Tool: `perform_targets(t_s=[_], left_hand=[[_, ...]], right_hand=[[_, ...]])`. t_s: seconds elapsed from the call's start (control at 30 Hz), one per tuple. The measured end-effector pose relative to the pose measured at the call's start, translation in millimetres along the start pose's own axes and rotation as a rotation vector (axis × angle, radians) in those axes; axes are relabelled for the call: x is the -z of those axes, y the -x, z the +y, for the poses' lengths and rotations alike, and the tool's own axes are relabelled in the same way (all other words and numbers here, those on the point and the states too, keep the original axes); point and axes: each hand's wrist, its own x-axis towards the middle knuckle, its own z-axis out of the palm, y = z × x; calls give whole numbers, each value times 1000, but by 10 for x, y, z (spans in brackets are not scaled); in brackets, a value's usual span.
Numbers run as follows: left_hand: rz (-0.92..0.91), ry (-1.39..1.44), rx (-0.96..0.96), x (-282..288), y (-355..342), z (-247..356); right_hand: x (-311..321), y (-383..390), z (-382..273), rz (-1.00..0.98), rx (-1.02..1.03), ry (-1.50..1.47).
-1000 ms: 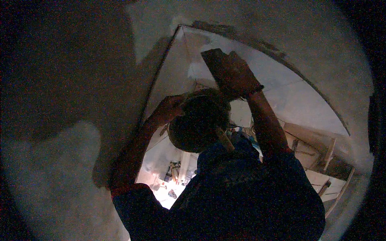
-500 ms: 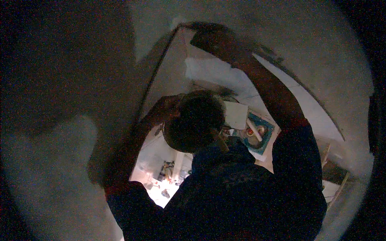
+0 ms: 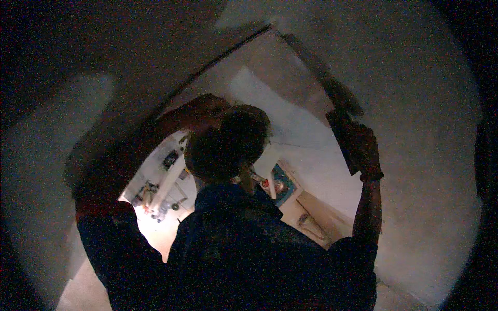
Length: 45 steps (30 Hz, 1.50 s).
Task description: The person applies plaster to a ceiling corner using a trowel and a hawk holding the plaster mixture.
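Observation:
My right hand (image 3: 364,147), wearing a dark wristband, is closed on a dark flat rectangular tool, likely a trowel (image 3: 341,139). Its long edge lies by the border of a pale wall (image 3: 420,135), just below a dark smeared strip (image 3: 340,96). My left arm is raised and bent, and my left hand (image 3: 211,108) is against the top of a dark rounded shape (image 3: 228,147), like a head or cap, above dark clothing. Poor light hides the left fingers, so what they hold, if anything, does not show.
Grey surfaces with patchy pale areas meet at a corner (image 3: 270,28) overhead. Far below, several small items and tools (image 3: 150,194) lie in bright light at the left. A blue-green tray (image 3: 284,184) with a red item beside it stands nearer the middle.
My right hand and the trowel have swept from the top middle down to the right. The view has shifted, and my left arm and the rounded shape now appear farther left.

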Motion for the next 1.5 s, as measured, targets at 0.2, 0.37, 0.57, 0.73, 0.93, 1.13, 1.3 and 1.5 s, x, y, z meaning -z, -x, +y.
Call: perform_targets(t_s=[0.2, 0.37, 0.57, 0.73, 0.93, 1.13, 1.3, 1.5], left_hand=[[46, -147, -61, 257, 201, 103], [22, -142, -68, 204, 210, 47], [-12, -98, -70, 135, 189, -13], [-41, -106, -94, -138, 241, 174], [-30, -68, -92, -31, 51, 348], [277, -337, -316, -248, -20, 214], [32, -178, -126, -22, -18, 170], [-14, -94, -10, -58, 42, 204]], right_hand=[[28, -602, -533, 303, 329, -168], [72, -1387, -1196, 363, 477, -135], [-54, -1299, -940, 316, 404, -172], [-390, -426, -77, 241, 155, -220], [-253, 572, 482, -92, -339, -102], [100, 912, 580, 108, 33, 244], [374, 257, 68, 312, 209, 61], [391, -397, -15, 432, 595, 74]])
